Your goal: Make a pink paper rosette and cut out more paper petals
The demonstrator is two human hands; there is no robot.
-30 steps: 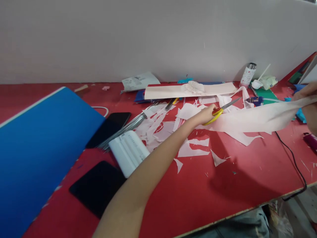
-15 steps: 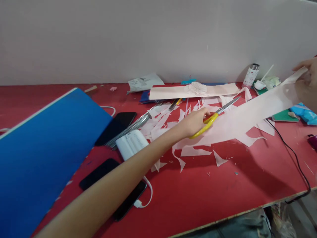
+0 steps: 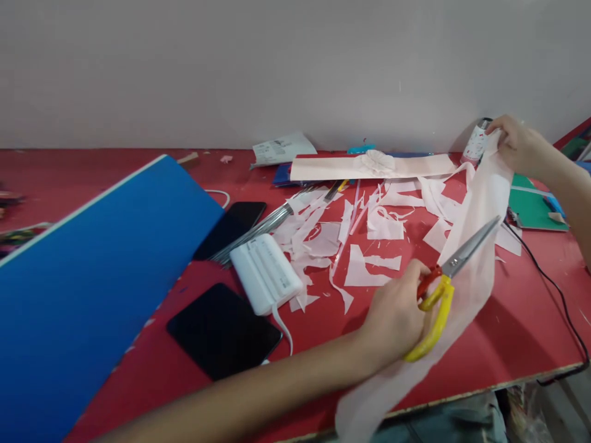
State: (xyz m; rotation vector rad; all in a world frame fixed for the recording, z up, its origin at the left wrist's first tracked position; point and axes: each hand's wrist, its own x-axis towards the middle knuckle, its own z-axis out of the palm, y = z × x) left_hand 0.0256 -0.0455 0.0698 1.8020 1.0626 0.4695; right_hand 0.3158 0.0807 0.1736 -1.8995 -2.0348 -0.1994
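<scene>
Bright, even, diffuse light fills the view, with no clear source and no hard glare on the red tabletop (image 3: 92,184). A soft, broad shadow (image 3: 517,338) lies near its front right edge, beside the pale strip (image 3: 466,289). The wide lens slightly bends that edge, and the left forearm (image 3: 258,387) looks faintly blurred along the bottom.

**Pale wall behind a red table**

A plain pale wall (image 3: 277,74) rises behind the red table top (image 3: 521,335), meeting its back edge across the whole view. Near the right end, a red panel (image 3: 570,136) stands against the wall. The table's front edge (image 3: 489,387) shows pale bare wood, with a plastic bag (image 3: 524,415) below it. Soft, even light leaves diffuse shadows.
</scene>
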